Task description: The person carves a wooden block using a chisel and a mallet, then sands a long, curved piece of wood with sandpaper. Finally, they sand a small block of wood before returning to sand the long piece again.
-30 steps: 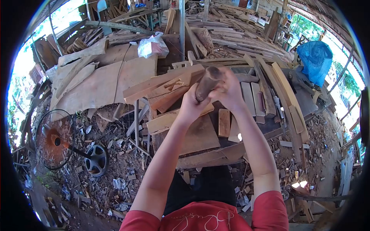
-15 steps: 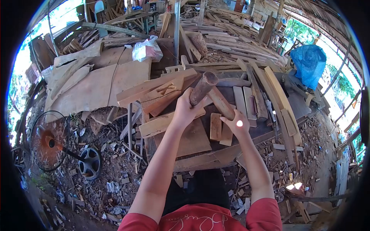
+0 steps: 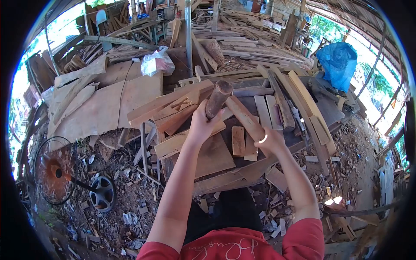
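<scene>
Hands parted, one piece each.
Left hand (image 3: 200, 125) grips round wooden billet (image 3: 217, 100); right hand (image 3: 268, 141) has left it, now clasping wooden slat (image 3: 242, 116).

Both bare arms reach forward from short red sleeves. The left arm (image 3: 177, 197) is nearly straight and runs up the middle, its wrist bent slightly back. The left hand (image 3: 200, 125) is raised, with its fingers wrapped tight in a fist-like grip. The right arm (image 3: 295, 182) bends at the elbow and angles inward. The right hand (image 3: 268, 142) sits lower and just to the right of the left, its fingers also clenched, knuckles up.
</scene>
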Motion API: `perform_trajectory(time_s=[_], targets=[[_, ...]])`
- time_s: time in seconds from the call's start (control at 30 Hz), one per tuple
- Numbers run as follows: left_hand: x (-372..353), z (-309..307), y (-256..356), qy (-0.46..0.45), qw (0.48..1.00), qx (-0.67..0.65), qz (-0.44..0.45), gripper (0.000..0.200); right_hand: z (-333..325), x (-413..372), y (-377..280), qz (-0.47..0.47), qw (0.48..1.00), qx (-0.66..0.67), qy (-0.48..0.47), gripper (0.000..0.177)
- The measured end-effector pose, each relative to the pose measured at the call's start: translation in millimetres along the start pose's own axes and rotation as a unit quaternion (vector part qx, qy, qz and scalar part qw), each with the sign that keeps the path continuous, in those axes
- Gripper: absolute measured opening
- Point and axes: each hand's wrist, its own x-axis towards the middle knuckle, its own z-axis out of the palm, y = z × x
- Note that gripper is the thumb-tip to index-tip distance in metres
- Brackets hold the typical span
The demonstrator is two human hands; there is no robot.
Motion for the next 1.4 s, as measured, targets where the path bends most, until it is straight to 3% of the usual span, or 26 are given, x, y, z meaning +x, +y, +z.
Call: perform_trajectory(time_s=[0.07, 0.17, 0.23, 0.33, 0.37, 0.43, 0.47, 0.53, 0.57, 0.63, 0.67, 0.73, 0.8, 0.83, 0.87, 0.93, 0.97, 1.0, 1.07, 1.13, 1.2, 1.23, 1.27, 1.33, 1.37, 1.4], targets=[[-1.7, -1.7, 1.1, 0.004, 1.0, -0.004, 0.004, 0.026, -2.8, 3.0, 16.1, -0.01, 0.999, 0.047, 0.002, 0.051], [-2.0, -3.2, -2.1, -0.001, 1.0, 0.009, -0.003, 0.026, -26.6, 2.7, 23.4, 0.012, 0.969, 0.227, -0.097, 0.057], [-0.6, -3.4, -4.0, 0.007, 1.0, -0.027, 0.012, 0.03, -50.6, -4.5, 27.7, -0.007, 0.941, 0.331, -0.077, 0.051], [1.6, -6.0, -5.8, 0.008, 1.0, -0.021, 0.009, 0.028, -81.6, -7.3, 22.9, -0.119, 0.814, 0.564, 0.068, 0.034], [2.0, -6.9, -6.5, 0.011, 1.0, -0.02, 0.007, 0.028, -91.7, -10.2, 13.9, -0.12, 0.814, 0.564, 0.064, 0.034], [3.3, -8.4, -6.1, -0.006, 0.999, -0.046, -0.006, 0.028, -109.0, -19.5, -10.1, -0.205, 0.623, 0.742, 0.139, 0.032], [3.8, -9.4, -4.8, -0.006, 0.999, -0.047, -0.006, 0.028, -109.2, -20.4, -9.4, -0.204, 0.623, 0.742, 0.139, 0.032], [4.5, -10.8, -2.6, -0.011, 0.998, -0.061, -0.02, 0.028, -111.4, -24.2, -8.9, -0.254, 0.737, 0.618, 0.098, 0.045], [5.6, -9.7, -5.9, -0.008, 0.998, -0.063, -0.02, 0.028, -115.3, -28.7, -11.1, -0.255, 0.738, 0.617, 0.096, 0.045], [7.3, -8.8, -11.2, 0.002, 0.998, -0.069, 0.011, 0.026, -133.8, -49.8, -28.6, -0.297, 0.904, 0.296, 0.086, 0.061], [5.3, -11.7, -11.0, 0.0, 0.998, -0.069, 0.01, 0.026, -136.5, -56.0, -32.3, -0.302, 0.942, 0.12, 0.078, 0.069], [3.7, -19.7, 1.4, -0.012, 0.997, -0.058, -0.054, 0.026, -140.8, -55.2, -31.3, -0.309, 0.934, 0.142, 0.113, 0.063], [2.1, -18.3, -4.6, -0.018, 0.996, -0.067, -0.05, 0.025, -144.2, -58.0, -39.7, -0.204, 0.864, 0.384, 0.253, 0.054], [1.9, -17.5, -5.0, -0.01, 0.997, -0.064, -0.032, 0.025, -137.9, -46.3, -34.3, -0.209, 0.816, 0.464, 0.275, 0.047], [2.4, -17.1, -4.8, -0.001, 0.998, -0.06, -0.013, 0.024, -136.4, -43.3, -38.2, -0.209, 0.815, 0.464, 0.276, 0.047], [2.4, -17.0, 0.3, -0.007, 0.998, -0.052, -0.022, 0.024, -132.6, -43.1, -52.7, -0.262, 0.717, 0.615, 0.197, 0.045], [2.5, -16.6, 2.2, -0.011, 0.998, -0.044, -0.031, 0.024, -130.6, -42.2, -49.3, -0.219, 0.849, 0.389, 0.282, 0.05], [2.6, -16.4, 1.6, -0.012, 0.999, -0.042, -0.031, 0.024, -136.0, -42.7, -50.6, -0.218, 0.849, 0.39, 0.282, 0.05], [1.7, -16.0, -3.6, -0.003, 0.996, -0.085, -0.017, 0.022, -165.5, -47.9, -59.4, -0.328, 0.926, 0.145, 0.121, 0.06], [4.6, -17.9, -9.0, 0.01, 0.997, -0.079, -0.006, 0.02, -197.5, -51.5, -69.0, -0.235, 0.963, 0.134, 0.014, 0.07], [2.4, -20.4, -12.7, 0.027, 0.997, -0.076, -0.003, 0.018, -196.6, -47.9, -69.5, -0.276, 0.895, 0.252, 0.244, 0.07], [2.7, -21.6, -12.6, 0.031, 0.996, -0.083, -0.007, 0.017, -192.6, -39.7, -68.8, -0.256, 0.866, 0.315, 0.293, 0.07], [4.0, -22.5, -11.5, 0.034, 0.995, -0.089, -0.008, 0.016, -185.0, -37.7, -72.8, -0.256, 0.865, 0.316, 0.293, 0.07], [3.8, -21.1, -8.0, 0.032, 0.996, -0.086, 0.001, 0.016, -163.3, -36.2, -84.7, -0.24, 0.788, 0.525, 0.217, 0.071], [3.2, -19.4, -7.3, 0.032, 0.996, -0.085, 0.01, 0.016, -146.8, -27.3, -81.9, -0.216, 0.833, 0.431, 0.27, 0.067], [3.2, -18.1, -8.1, 0.033, 0.996, -0.084, 0.01, 0.016, -146.4, -28.0, -83.3, -0.217, 0.833, 0.432, 0.269, 0.067]])
